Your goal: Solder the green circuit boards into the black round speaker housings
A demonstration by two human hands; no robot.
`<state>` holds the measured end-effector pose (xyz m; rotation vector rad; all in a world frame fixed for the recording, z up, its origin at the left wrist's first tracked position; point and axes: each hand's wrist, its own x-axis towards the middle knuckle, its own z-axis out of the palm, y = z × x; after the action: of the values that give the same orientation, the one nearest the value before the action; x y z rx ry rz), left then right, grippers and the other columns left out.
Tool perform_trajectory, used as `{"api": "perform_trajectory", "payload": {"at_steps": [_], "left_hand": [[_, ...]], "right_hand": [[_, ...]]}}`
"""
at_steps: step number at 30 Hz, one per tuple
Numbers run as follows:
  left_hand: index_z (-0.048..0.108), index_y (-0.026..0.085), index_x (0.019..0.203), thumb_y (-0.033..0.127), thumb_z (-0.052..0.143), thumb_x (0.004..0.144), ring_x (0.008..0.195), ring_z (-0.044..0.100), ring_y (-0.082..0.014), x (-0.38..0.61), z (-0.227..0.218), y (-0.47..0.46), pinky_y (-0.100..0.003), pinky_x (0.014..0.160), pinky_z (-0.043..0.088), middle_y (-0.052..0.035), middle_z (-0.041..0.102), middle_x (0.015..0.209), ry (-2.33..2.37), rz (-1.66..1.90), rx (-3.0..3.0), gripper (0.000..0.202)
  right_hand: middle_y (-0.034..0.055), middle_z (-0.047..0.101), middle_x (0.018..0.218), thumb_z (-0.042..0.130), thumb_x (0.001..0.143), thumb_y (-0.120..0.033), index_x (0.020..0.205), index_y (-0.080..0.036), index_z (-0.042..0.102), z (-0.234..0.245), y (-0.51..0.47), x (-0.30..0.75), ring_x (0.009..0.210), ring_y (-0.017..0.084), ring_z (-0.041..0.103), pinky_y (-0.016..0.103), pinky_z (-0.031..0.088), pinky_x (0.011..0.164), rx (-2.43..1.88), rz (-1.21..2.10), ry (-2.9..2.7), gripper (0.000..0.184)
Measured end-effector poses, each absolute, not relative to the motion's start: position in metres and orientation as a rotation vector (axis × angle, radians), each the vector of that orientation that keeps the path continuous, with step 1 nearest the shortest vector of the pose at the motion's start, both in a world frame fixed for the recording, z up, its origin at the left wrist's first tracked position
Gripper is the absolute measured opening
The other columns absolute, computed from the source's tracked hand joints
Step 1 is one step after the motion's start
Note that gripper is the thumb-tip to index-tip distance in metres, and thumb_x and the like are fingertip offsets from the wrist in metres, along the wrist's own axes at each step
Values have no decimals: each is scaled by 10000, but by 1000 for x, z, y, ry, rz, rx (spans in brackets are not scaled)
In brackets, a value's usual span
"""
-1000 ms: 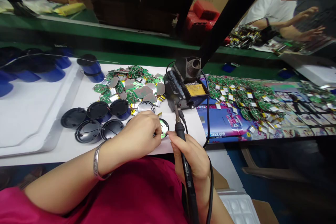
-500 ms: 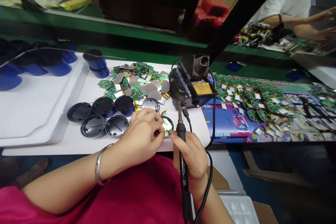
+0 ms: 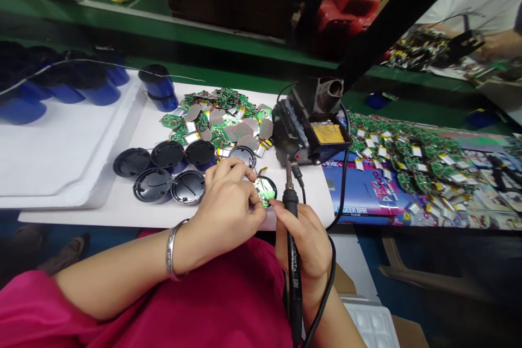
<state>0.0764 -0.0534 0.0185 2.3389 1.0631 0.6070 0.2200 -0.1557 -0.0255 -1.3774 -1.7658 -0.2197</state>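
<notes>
My right hand holds a soldering iron whose metal tip points up and away from me. Its thumb and finger tips touch the near right edge of a round black cup. Inside that cup lies a green circuit board with thin wires at its far side. My left hand is closed over the cup's left edge, fingertips pinched together by the board; what they pinch is hidden. Just left of this hand stand several dark cups, and another open cup is behind its fingers.
Behind the cups is a heap of circuit boards with battery pouches. A soldering station with a yellow sponge stands right of it. More boards cover the right side. A white foam tray lies left. A cable loops beside my right hand.
The whole view has shifted, so the bench appears further right and slightly higher. Both hands stay at the same cup, and the soldering iron remains in my right hand.
</notes>
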Motion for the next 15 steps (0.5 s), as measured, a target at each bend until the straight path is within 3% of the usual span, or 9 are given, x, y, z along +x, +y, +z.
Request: {"api": "perform_trajectory", "payload": {"at_steps": [4, 7, 11, 15], "left_hand": [[658, 198, 598, 189, 632, 751, 1129, 494, -276, 78, 18, -55, -468, 925, 341, -53, 665, 1037, 1067, 615, 2347, 156], [632, 185, 604, 183, 601, 763, 1090, 515, -263, 79, 17, -56, -454, 898, 347, -59, 659, 1020, 1072, 640, 2372, 163], [611, 178, 623, 171, 594, 762, 1079, 529, -263, 80, 14, -59, -455, 897, 343, -69, 659, 1021, 1093, 671, 2404, 141], [606, 174, 647, 153, 590, 763, 1087, 532, -271, 81, 11, -62, -462, 904, 340, -81, 658, 1035, 1129, 684, 2422, 119]], "right_hand": [[71, 744, 969, 622, 825, 42, 1283, -183, 568, -23, -154, 218, 817, 186, 683, 344, 599, 728, -1411, -271, -1724, 513], [65, 755, 990, 643, 825, 10, 1339, -182, 539, -19, -157, 217, 835, 194, 715, 340, 611, 728, -1425, -278, -1574, 558], [35, 765, 870, 641, 869, -107, 1302, -170, 588, -13, -161, 222, 751, 202, 741, 355, 619, 723, -1451, -261, -1342, 440], [35, 750, 800, 667, 874, -210, 1175, -169, 682, -5, -162, 231, 608, 196, 709, 330, 583, 549, -1453, -215, -1177, 305]]}}
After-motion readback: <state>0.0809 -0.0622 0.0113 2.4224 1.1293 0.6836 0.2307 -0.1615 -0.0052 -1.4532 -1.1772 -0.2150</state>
